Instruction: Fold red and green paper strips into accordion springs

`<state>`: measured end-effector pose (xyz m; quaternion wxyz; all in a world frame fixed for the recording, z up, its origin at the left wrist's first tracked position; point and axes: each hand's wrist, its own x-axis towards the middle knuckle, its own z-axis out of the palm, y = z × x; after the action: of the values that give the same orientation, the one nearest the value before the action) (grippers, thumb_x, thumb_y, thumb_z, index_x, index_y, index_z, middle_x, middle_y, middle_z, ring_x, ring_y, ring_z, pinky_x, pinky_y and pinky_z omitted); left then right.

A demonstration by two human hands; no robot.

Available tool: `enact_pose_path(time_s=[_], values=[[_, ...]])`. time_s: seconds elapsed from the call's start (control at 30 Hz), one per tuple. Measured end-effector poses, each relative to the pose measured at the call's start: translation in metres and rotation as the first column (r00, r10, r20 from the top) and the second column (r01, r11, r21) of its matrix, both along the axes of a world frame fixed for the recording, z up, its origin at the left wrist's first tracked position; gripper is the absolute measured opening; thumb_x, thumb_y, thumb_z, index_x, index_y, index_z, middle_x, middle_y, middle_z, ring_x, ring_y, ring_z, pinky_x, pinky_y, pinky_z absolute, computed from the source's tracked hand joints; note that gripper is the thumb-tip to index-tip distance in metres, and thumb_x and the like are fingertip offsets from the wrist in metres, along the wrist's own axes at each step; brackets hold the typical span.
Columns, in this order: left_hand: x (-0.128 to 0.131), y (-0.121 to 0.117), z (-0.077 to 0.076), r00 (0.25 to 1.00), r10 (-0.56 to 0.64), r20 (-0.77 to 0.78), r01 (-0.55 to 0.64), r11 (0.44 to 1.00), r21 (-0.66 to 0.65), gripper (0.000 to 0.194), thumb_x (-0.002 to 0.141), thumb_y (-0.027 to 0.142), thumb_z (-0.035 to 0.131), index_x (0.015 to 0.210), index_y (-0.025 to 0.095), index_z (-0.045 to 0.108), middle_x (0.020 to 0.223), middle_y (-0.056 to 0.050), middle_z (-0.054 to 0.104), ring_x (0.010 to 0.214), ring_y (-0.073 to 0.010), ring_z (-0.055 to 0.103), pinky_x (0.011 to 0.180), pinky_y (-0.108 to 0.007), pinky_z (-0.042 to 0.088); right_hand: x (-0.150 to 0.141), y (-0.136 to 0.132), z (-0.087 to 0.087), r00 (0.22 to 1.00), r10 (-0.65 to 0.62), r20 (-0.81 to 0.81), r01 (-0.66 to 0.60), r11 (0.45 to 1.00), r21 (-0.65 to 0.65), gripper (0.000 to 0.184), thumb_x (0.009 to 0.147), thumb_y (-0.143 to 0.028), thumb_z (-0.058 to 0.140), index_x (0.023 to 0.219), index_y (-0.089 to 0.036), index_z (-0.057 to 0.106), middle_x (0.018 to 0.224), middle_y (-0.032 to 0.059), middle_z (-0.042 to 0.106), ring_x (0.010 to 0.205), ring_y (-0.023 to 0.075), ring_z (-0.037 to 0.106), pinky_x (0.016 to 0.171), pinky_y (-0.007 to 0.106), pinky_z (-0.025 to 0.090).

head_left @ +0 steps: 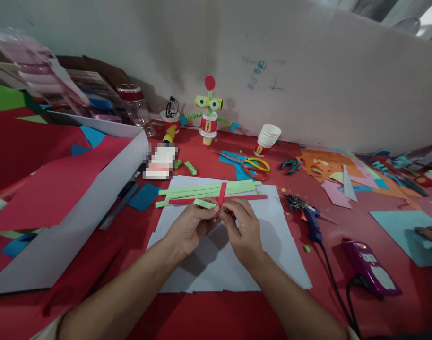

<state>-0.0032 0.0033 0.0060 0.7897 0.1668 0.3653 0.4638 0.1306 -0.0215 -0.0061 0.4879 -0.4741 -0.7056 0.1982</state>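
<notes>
My left hand (189, 227) and my right hand (242, 229) meet over a white sheet (219, 264) on the red table. Between their fingertips they pinch a red paper strip (222, 194) crossed with a green paper strip (205, 203), folded together. Just beyond my fingers lie several long green strips (209, 190) and one long red strip (237, 198) on the white sheet.
A blue glue gun (311, 221) and a purple device (370, 267) with cables lie at right. Scissors (249, 164), paper cups (267, 138) and a paper-cup robot figure (209, 118) stand behind. A large white box lid with red paper (60, 198) fills the left. Another person's hand (430, 234) rests on blue paper at far right.
</notes>
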Motion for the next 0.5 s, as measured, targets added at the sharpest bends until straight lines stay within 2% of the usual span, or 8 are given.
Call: enact_pose_path(time_s=[0.13,0.23,0.33,0.4,0.5], values=[[-0.005,0.003,0.002,0.998,0.002,0.062,-0.003,1.000,0.014,0.013,0.057,0.010,0.078,0.063,0.013,0.066,0.057,0.001,0.060,0.055,-0.0087,0.055,0.059,-0.021,0.047,-0.001,0.000,0.001,0.994,0.024,-0.106,-0.029,0.999,-0.045,0.024,0.083,-0.022,0.060,0.107,-0.025,0.062,0.098,0.0055,0.061,0.086,0.0175,0.059,0.070,0.029,0.050],[-0.010,0.006,0.002,0.994,-0.068,0.086,0.066,0.997,0.033,0.011,0.057,0.008,0.077,0.060,0.012,0.066,0.057,0.000,0.061,0.056,-0.0090,0.055,0.063,-0.022,0.048,0.000,0.001,0.005,0.975,0.085,-0.204,-0.114,0.984,-0.136,0.019,0.084,-0.023,0.059,0.102,-0.025,0.065,0.098,0.0058,0.060,0.085,0.0168,0.059,0.069,0.028,0.051],[-0.013,0.008,0.002,0.984,-0.176,0.035,0.173,0.983,0.067,0.012,0.061,0.008,0.075,0.071,0.011,0.069,0.067,-0.004,0.065,0.063,-0.0112,0.058,0.067,-0.024,0.047,0.004,0.004,0.008,0.936,0.152,-0.316,-0.238,0.938,-0.253,0.012,0.083,-0.026,0.061,0.093,-0.024,0.067,0.103,0.0058,0.059,0.088,0.0170,0.058,0.072,0.029,0.050],[-0.014,0.007,0.003,0.982,-0.190,-0.003,0.189,0.978,0.083,0.018,0.063,0.008,0.074,0.079,0.013,0.069,0.071,-0.003,0.065,0.065,-0.0115,0.059,0.067,-0.024,0.047,0.007,0.006,0.010,0.915,0.183,-0.359,-0.301,0.903,-0.307,0.010,0.081,-0.028,0.063,0.089,-0.024,0.066,0.103,0.0047,0.059,0.087,0.0167,0.057,0.072,0.029,0.050],[-0.014,0.006,0.004,0.980,-0.200,-0.002,0.199,0.975,0.099,0.026,0.064,0.007,0.074,0.088,0.015,0.068,0.075,-0.002,0.064,0.069,-0.0113,0.059,0.071,-0.025,0.046,0.009,0.008,0.011,0.912,0.178,-0.369,-0.307,0.893,-0.328,0.009,0.078,-0.027,0.065,0.086,-0.024,0.066,0.096,0.0032,0.056,0.085,0.0165,0.056,0.072,0.029,0.049]])
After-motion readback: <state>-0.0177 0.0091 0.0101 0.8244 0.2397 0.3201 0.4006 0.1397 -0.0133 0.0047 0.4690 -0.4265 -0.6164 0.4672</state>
